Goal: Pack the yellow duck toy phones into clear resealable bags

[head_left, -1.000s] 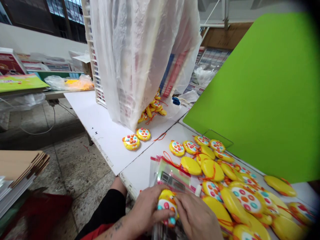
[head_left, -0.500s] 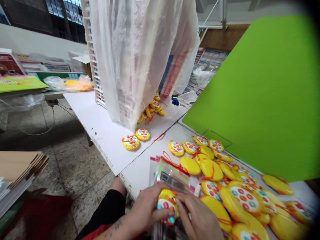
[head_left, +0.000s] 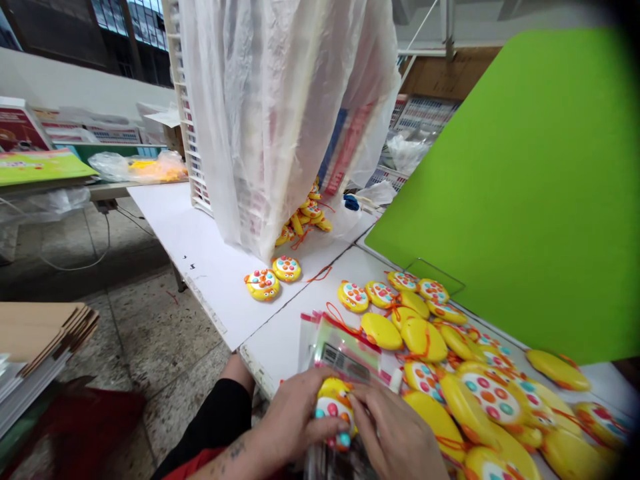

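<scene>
Barely anything's moved: my left hand [head_left: 295, 417] clamps one yellow button toy [head_left: 331, 408], right hand [head_left: 400, 430] at its edge (can't tell if gripping), pile of matching toys [head_left: 424, 339] still loose.

No text legible; barcode [head_left: 343, 361] on clear package [head_left: 350, 341], black marks [head_left: 192, 266] on white tabletop [head_left: 167, 210] unreadable

The yellow toy [head_left: 329, 406] has pink, orange and turquoise dots on white.
</scene>
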Demonstrator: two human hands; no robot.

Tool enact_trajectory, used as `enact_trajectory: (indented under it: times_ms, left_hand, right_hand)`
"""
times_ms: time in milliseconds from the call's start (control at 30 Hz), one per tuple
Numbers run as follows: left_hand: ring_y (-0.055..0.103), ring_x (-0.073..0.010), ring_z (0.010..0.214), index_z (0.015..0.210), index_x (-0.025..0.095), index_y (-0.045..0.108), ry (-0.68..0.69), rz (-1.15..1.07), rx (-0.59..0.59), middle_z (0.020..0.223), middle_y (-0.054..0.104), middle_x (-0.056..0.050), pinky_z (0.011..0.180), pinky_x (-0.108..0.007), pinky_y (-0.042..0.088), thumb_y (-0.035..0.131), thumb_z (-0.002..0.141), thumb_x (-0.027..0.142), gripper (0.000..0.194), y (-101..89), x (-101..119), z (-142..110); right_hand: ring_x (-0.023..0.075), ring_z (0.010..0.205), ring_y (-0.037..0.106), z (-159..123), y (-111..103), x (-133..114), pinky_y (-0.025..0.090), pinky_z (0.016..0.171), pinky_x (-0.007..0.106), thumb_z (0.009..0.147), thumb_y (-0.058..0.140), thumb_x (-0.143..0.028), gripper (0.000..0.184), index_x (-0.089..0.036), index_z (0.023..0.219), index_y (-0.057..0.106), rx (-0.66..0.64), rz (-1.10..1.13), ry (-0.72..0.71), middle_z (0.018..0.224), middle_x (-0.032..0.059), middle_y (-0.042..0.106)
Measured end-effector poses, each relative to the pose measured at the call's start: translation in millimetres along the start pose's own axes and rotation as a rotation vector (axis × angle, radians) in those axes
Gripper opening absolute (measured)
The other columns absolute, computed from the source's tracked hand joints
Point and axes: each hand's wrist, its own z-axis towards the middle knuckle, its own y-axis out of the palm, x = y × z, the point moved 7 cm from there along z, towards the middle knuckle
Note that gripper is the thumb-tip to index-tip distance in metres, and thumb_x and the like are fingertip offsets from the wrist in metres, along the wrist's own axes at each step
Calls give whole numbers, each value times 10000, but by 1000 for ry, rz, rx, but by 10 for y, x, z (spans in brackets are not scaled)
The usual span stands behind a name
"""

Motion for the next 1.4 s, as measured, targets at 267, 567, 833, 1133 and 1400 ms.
enact_trajectory:
  times_ms: [267, 567, 833, 1133, 1400]
  left_hand:
    - [607, -208, 1000, 1214, 232, 501, 11, -9, 4, 1117, 650, -42, 858, -264, 447, 660, 787, 437, 499, -7, -5, 2]
    - [605, -222, 1013, 1208, 221, 508, -4, 3, 0, 1131, 650, -58, 864, -278, 456, 652, 786, 456, 503, -2, -6, -4]
    - [613, -210, 977, 1196, 237, 523, -5, 22, -17, 1109, 656, -39, 871, -278, 451, 648, 782, 488, 500, -3, 11, 2]
    - [605, -219, 1004, 1229, 242, 513, -37, -15, -19, 1137, 650, -43, 847, -268, 465, 650, 776, 498, 538, -3, -24, 14]
    - [620, -202, 977, 1225, 260, 508, -32, -25, -7, 1125, 659, -29, 871, -268, 473, 642, 789, 461, 499, -2, -25, -14]
  right_hand:
    - [152, 568, 605, -7, 15, 11, 434, 555, 262, 968, 324, -263, 281, -222, 810, 553, -13, 5, -5, 639, 11, 634]
    - [151, 558, 594, 18, -16, -14, 414, 546, 276, 967, 324, -246, 267, -218, 826, 550, -1, -6, -29, 626, 2, 619]
    - [146, 578, 611, -67, 67, 91, 449, 559, 262, 973, 344, -291, 259, -217, 827, 545, 51, 1, 80, 652, 1, 630]
    - [212, 908, 649, 0, 192, 409, 527, 791, 375, 966, 346, -307, 294, -171, 1101, 569, 105, -2, 198, 1002, 98, 699]
    - [190, 1010, 604, -218, -10, 433, 493, 848, 350, 942, 356, -215, 297, -197, 1176, 539, 130, 50, 272, 1092, 72, 664]
